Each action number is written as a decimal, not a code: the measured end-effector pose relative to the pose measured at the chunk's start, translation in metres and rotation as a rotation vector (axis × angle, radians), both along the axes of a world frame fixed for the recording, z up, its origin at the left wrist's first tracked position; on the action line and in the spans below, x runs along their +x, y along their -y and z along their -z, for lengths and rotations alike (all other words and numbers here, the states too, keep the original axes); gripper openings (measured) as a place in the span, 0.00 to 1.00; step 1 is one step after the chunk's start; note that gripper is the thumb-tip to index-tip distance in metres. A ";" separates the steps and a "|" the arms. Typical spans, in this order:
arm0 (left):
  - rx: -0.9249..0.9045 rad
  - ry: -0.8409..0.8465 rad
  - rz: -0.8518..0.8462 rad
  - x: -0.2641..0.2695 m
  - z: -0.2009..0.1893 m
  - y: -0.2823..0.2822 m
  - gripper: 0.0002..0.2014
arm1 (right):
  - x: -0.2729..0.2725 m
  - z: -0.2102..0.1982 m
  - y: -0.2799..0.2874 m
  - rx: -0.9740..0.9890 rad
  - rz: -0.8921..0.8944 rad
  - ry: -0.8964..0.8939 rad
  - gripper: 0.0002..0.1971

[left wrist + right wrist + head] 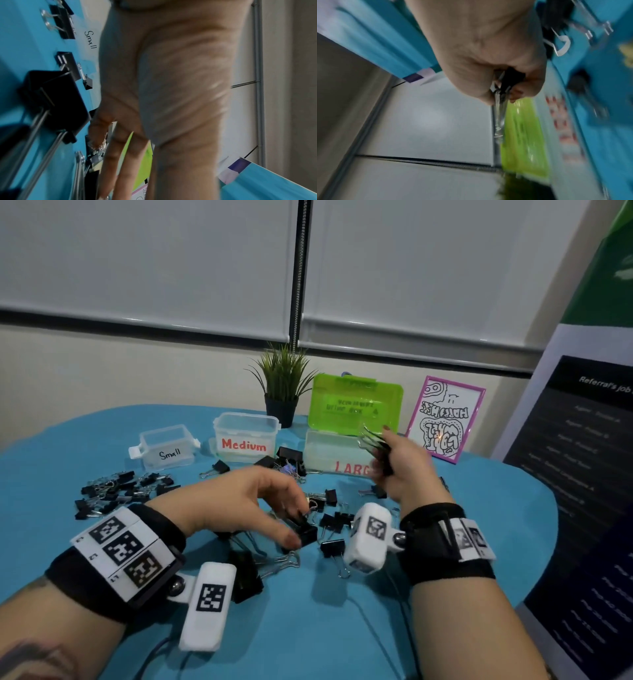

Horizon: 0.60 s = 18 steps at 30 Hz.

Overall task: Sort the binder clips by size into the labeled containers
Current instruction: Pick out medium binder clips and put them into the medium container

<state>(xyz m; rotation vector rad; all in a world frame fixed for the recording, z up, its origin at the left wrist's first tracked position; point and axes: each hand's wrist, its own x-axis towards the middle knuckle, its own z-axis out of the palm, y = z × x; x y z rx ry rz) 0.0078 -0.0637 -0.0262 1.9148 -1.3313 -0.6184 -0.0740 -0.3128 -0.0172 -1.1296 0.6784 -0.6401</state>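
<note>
Black binder clips of mixed sizes lie scattered on the blue table (308, 628). My left hand (298, 525) reaches down into the middle pile, and its thumb and fingers pinch a black clip (307, 533). My right hand (387, 455) is raised in front of the clear Large container (329, 453) and grips a bunch of large clips (510, 79), whose wire handles (370, 436) stick up out of the fist. The Small container (168, 446) and the Medium container (245, 436) stand to the left. A big clip (56, 97) lies below my left wrist.
The Large container's green lid (354, 404) stands open behind it. A heap of small clips (113, 491) lies at the left. A potted plant (282, 385), a pink-framed picture (445, 419) and a dark banner (575, 474) line the back and right.
</note>
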 end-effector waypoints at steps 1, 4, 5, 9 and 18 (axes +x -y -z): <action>0.077 0.048 0.064 -0.001 -0.001 -0.001 0.22 | -0.003 0.003 0.013 -0.144 0.125 -0.119 0.10; 0.229 0.145 0.145 -0.003 -0.004 -0.005 0.27 | -0.010 0.012 0.040 -0.458 0.300 -0.485 0.12; 0.265 0.162 0.151 -0.002 -0.005 -0.006 0.27 | -0.012 0.013 0.044 -0.499 0.296 -0.560 0.15; 0.358 0.215 0.125 0.002 -0.008 -0.013 0.29 | -0.012 0.015 0.055 -0.567 0.277 -0.772 0.27; 0.354 0.263 -0.063 0.007 -0.007 -0.014 0.24 | -0.014 0.008 0.027 -0.776 0.329 -0.820 0.30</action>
